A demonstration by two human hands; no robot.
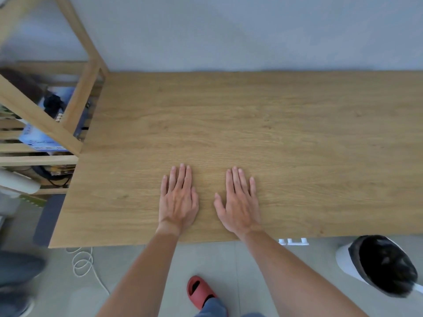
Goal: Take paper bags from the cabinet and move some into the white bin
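Observation:
My left hand (178,200) and my right hand (239,202) lie flat, palms down, side by side on a bare wooden table top (297,145) near its front edge. Neither hand holds anything. A white bin (343,261) lined with a black bag stands on the floor at the lower right, below the table's front edge. No paper bags and no cabinet door show in this view.
An open wooden shelf frame (75,106) stands at the table's left end with boxes and cables on its slats. A white cord (84,264) coils on the grey floor. A red slipper (199,291) is under me. Another person's leg (16,271) is at far left.

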